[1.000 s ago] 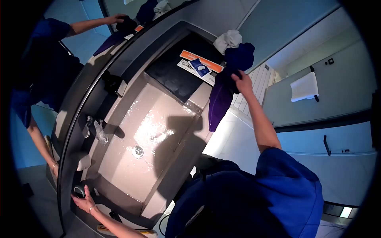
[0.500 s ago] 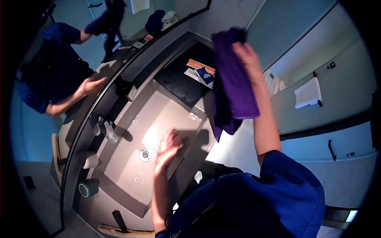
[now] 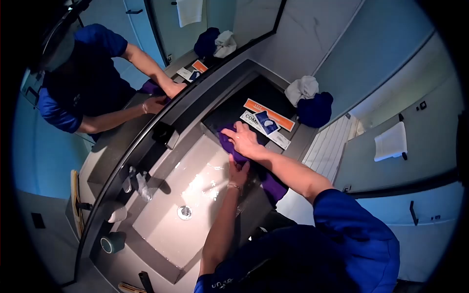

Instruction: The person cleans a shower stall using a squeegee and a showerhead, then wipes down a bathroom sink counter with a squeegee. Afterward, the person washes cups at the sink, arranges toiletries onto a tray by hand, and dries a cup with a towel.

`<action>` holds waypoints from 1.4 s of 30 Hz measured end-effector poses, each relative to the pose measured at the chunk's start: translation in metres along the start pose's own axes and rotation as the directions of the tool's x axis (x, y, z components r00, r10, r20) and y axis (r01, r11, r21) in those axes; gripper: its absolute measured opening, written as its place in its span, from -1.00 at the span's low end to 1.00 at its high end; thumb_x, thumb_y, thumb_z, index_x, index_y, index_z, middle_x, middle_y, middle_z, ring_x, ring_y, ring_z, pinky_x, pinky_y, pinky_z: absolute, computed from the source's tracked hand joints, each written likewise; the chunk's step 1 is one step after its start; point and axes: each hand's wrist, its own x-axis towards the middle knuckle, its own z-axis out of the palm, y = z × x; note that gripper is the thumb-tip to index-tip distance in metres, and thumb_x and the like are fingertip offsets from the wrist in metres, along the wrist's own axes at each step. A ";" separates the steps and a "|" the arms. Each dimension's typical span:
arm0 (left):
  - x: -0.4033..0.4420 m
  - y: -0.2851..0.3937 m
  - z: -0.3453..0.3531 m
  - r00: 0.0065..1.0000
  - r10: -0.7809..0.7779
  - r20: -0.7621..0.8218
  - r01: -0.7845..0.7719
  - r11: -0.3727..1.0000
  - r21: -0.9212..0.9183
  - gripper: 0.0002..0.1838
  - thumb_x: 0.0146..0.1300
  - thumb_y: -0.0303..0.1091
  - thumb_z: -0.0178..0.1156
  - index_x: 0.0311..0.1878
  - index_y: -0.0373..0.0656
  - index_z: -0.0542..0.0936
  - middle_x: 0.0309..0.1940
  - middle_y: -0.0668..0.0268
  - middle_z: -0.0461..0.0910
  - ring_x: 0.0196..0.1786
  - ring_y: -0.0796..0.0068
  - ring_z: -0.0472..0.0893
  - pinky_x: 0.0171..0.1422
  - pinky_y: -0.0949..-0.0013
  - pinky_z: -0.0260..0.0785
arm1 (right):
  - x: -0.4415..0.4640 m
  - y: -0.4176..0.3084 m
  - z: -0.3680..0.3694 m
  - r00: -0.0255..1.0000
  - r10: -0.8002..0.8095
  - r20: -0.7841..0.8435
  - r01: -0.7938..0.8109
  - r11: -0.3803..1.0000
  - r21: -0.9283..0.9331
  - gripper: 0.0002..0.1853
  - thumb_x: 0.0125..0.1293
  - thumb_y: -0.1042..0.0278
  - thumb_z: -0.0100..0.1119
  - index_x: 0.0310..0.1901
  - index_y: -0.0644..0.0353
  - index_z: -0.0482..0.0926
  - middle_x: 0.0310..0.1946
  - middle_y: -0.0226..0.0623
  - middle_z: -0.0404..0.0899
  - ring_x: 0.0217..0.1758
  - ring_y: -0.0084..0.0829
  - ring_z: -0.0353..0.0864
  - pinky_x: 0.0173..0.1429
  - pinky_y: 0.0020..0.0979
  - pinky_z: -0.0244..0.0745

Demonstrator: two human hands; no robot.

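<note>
A purple cloth (image 3: 274, 188) drapes over the sink's front ledge, with part of it bunched under my hands near the edge of the black tray. My right hand (image 3: 245, 142) grips and presses the bunched part from above. Just below it, my left hand (image 3: 238, 174) is closed against the same cloth at the rim; its fingertips are partly hidden. Water wets the beige sink basin (image 3: 163, 234), around a round metal drain (image 3: 184, 212).
On the black tray (image 3: 234, 105) lie an orange-and-white packet (image 3: 268, 115) and a small blue sachet (image 3: 266, 122). Beyond are a white cloth (image 3: 302, 90) and a dark blue cloth (image 3: 315, 109). Glasses (image 3: 143, 187), a cup (image 3: 113, 242) and a brush (image 3: 131, 287) line the counter.
My right hand has brought the purple cloth down from the air to the sink's edge. My left hand has moved from over the basin to meet it. The view has shifted.
</note>
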 end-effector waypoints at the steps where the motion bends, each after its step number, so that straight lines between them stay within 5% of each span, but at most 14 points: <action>1: 0.006 -0.010 0.003 0.986 0.115 -0.123 -0.083 0.968 0.237 -0.09 0.11 -0.50 0.24 0.45 -0.01 -0.08 -0.38 0.45 0.35 -0.45 0.64 0.36 -0.36 0.54 0.29 | 0.011 0.000 0.001 0.999 0.028 0.019 -0.028 1.000 0.011 -0.61 0.16 0.27 0.17 0.06 -0.31 0.47 -0.03 -0.18 0.31 0.02 -0.13 0.38 -0.04 -0.19 0.48; 6: 0.008 0.008 0.020 0.939 0.243 -0.241 -0.240 0.970 0.044 0.02 -0.03 -0.70 0.21 0.46 0.16 -0.05 -0.44 0.48 0.22 -0.56 0.71 0.30 -0.47 0.58 0.29 | 0.060 0.004 0.006 0.994 0.109 -0.011 -0.108 0.990 0.091 -0.61 0.13 0.33 0.21 0.03 -0.24 0.48 -0.06 -0.18 0.29 -0.03 -0.11 0.41 -0.09 -0.21 0.52; 10: 0.000 0.028 0.036 0.930 0.080 -0.358 -0.153 0.972 -0.181 0.03 -0.07 -0.90 0.07 0.44 0.17 0.02 -0.36 0.41 0.26 -0.57 0.68 0.37 -0.49 0.52 0.38 | 0.102 0.005 0.004 0.978 0.186 0.091 -0.198 0.970 0.139 -0.64 0.11 0.36 0.19 -0.02 -0.20 0.52 -0.03 -0.16 0.32 -0.03 -0.08 0.44 -0.11 -0.21 0.53; 13: 0.005 0.021 0.034 0.918 0.044 -0.395 -0.166 0.946 -0.280 -0.14 -0.01 -0.86 0.12 0.40 -0.19 0.09 -0.41 0.40 0.30 -0.56 0.57 0.44 -0.49 0.44 0.47 | 0.088 0.012 0.021 0.994 -0.093 -0.051 0.098 0.989 0.108 -0.63 0.06 0.33 0.25 -0.04 -0.22 0.54 -0.07 -0.17 0.34 -0.06 -0.11 0.43 -0.12 -0.19 0.52; 19: 0.007 0.025 0.038 0.882 0.061 -0.468 -0.193 0.952 -0.239 -0.37 0.01 -0.81 0.16 0.22 -0.33 0.31 -0.40 0.34 0.51 -0.54 0.51 0.54 -0.53 0.47 0.47 | 0.012 0.040 -0.013 0.956 -0.258 0.141 0.216 0.942 0.256 -0.66 0.08 0.37 0.20 -0.08 -0.26 0.58 -0.11 -0.25 0.37 -0.01 -0.13 0.42 -0.09 -0.19 0.50; 24: 0.004 0.017 0.033 0.892 0.168 -0.420 -0.297 0.918 -0.264 -0.45 0.02 -0.77 0.19 0.13 -0.24 0.40 -0.40 0.36 0.54 -0.49 0.53 0.56 -0.51 0.46 0.54 | 0.019 0.052 -0.034 0.833 -0.252 0.493 0.154 0.961 0.231 -0.71 0.03 0.19 0.28 -0.14 -0.29 0.65 -0.16 -0.17 0.46 0.01 -0.16 0.52 0.02 -0.19 0.47; 28: 0.005 0.011 0.028 0.913 0.076 -0.402 -0.209 0.932 -0.297 -0.26 0.01 -0.73 0.26 0.31 -0.21 0.25 -0.38 0.38 0.45 -0.56 0.55 0.51 -0.48 0.39 0.58 | 0.078 0.030 0.008 0.993 0.089 -0.081 -0.070 0.973 0.220 -0.72 0.17 0.32 0.12 -0.05 -0.13 0.54 -0.15 -0.11 0.40 -0.13 -0.09 0.50 -0.18 -0.15 0.50; 31: 0.014 -0.002 0.025 0.888 0.024 -0.458 -0.204 0.915 -0.348 -0.26 0.01 -0.75 0.24 0.30 -0.20 0.24 -0.45 0.42 0.43 -0.54 0.54 0.51 -0.50 0.37 0.58 | 0.049 0.011 0.022 0.983 -0.087 -0.161 0.120 0.971 0.209 -0.74 0.13 0.34 0.15 -0.11 -0.14 0.54 -0.18 -0.14 0.37 -0.09 -0.07 0.46 -0.16 -0.16 0.50; 33: 0.009 0.005 0.029 0.883 0.024 -0.469 -0.222 0.901 -0.372 -0.27 0.02 -0.76 0.23 0.28 -0.21 0.22 -0.39 0.37 0.48 -0.46 0.47 0.55 -0.49 0.34 0.60 | 0.021 0.027 0.012 0.991 -0.113 -0.071 0.130 0.932 0.337 -0.73 0.13 0.31 0.18 -0.10 -0.19 0.54 -0.19 -0.16 0.36 -0.10 -0.07 0.47 -0.12 -0.15 0.49; 35: 0.013 0.009 0.024 0.911 0.073 -0.405 -0.220 0.918 -0.330 -0.29 0.02 -0.76 0.22 0.26 -0.20 0.21 -0.28 0.28 0.53 -0.40 0.40 0.58 -0.48 0.30 0.60 | 0.005 0.049 0.003 0.968 -0.073 0.242 -0.023 0.927 0.373 -0.63 0.07 0.18 0.27 -0.03 -0.28 0.54 -0.13 -0.16 0.39 -0.08 -0.11 0.50 0.00 -0.19 0.46; 37: 0.009 0.016 0.024 0.913 0.010 -0.409 -0.143 0.944 -0.296 -0.31 0.03 -0.75 0.21 0.24 -0.17 0.23 -0.19 0.20 0.55 -0.31 0.35 0.59 -0.47 0.30 0.58 | 0.012 0.059 -0.021 0.911 -0.129 0.393 -0.039 0.919 0.391 -0.59 0.06 0.12 0.27 0.00 -0.19 0.55 -0.12 -0.08 0.47 -0.05 -0.10 0.50 0.06 -0.24 0.43; 39: 0.008 0.023 0.030 0.905 0.104 -0.413 -0.240 0.926 -0.293 -0.38 0.00 -0.68 0.28 0.16 -0.24 0.29 -0.23 0.23 0.55 -0.30 0.34 0.60 -0.45 0.29 0.60 | 0.032 0.075 -0.046 0.868 -0.330 0.370 0.061 0.811 0.581 -0.45 0.01 0.01 0.26 0.01 0.16 0.53 -0.14 0.02 0.56 0.04 -0.06 0.48 0.13 -0.22 0.38; 40: 0.007 0.025 0.028 0.922 0.080 -0.379 -0.202 0.933 -0.296 -0.37 0.00 -0.68 0.29 0.17 -0.22 0.30 -0.22 0.23 0.53 -0.29 0.34 0.59 -0.42 0.30 0.60 | 0.037 0.082 -0.058 0.923 -0.281 0.263 0.046 0.759 0.650 -0.38 -0.03 -0.03 0.29 0.06 0.14 0.49 -0.07 -0.03 0.53 0.08 -0.06 0.47 0.17 -0.22 0.35; 42: 0.009 0.023 0.027 0.904 0.074 -0.420 -0.171 0.965 -0.197 -0.33 0.00 -0.72 0.27 0.20 -0.18 0.28 -0.24 0.25 0.53 -0.35 0.42 0.58 -0.54 0.41 0.49 | 0.040 0.094 -0.108 0.980 0.086 0.178 -0.134 0.951 0.280 -0.16 -0.14 -0.08 0.39 0.22 0.08 0.33 0.05 -0.05 0.44 0.16 -0.13 0.41 0.17 -0.19 0.31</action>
